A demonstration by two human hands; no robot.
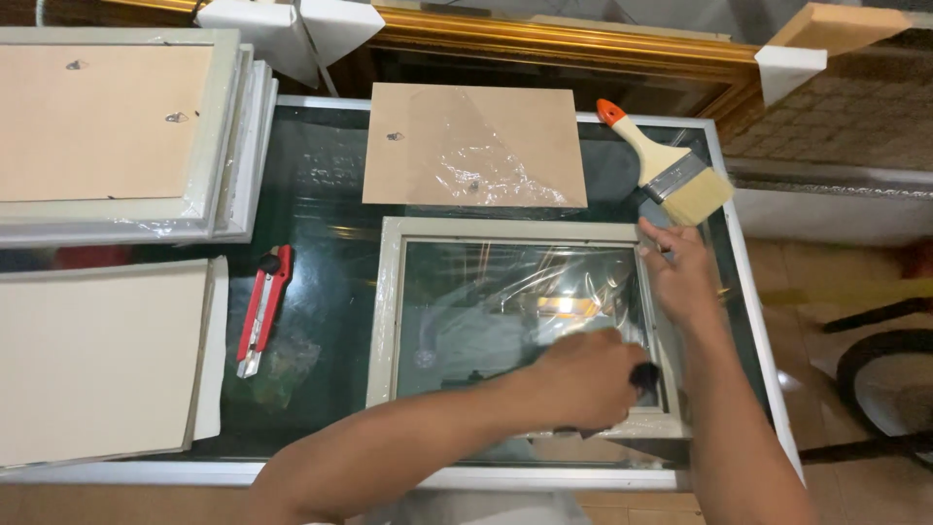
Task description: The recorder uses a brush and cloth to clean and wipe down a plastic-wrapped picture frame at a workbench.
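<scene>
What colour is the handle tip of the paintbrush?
Orange, on the paintbrush, clearest in the head view.

A picture frame [389, 321] lies flat near the front middle of the bench [321, 194]. Behind it lies a backing board [437, 136], and to the right of that board a paintbrush [671, 170]. A utility knife [260, 311] lies left of the frame. Further left, a stack of frames [219, 146] sits at the back, with a stack of boards [97, 360] in front of it.
</scene>
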